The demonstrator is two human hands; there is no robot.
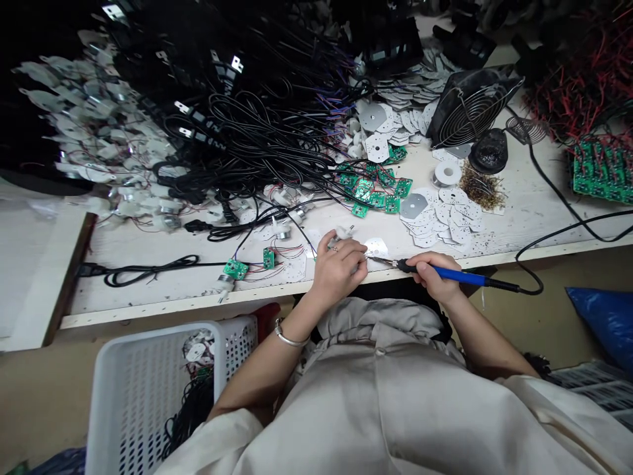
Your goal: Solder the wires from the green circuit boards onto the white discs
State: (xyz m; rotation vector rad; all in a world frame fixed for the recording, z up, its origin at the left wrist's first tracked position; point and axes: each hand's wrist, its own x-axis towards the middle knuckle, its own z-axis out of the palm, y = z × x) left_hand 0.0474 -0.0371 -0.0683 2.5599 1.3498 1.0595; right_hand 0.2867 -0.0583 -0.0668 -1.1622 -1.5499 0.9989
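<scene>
My right hand (432,276) grips a soldering iron (459,276) with a blue handle like a pen. Its thin metal tip (380,260) reaches left to a white perforated plate (376,248) at the table's front edge. My left hand (339,267) sits just left of the tip, fingers curled around a small white part, which they mostly hide. A small motor with thin wires (342,233) lies just above those fingers. A green circuit board (236,268) with wires lies further left, with a black power cord (148,269) beyond it.
Black power cords (257,132) and white plates (99,132) are heaped across the back of the workbench (524,218). A fan (472,109), solder spool (448,174) and red-wired boards (603,170) stand right. A white plastic basket (168,389) sits below the front edge.
</scene>
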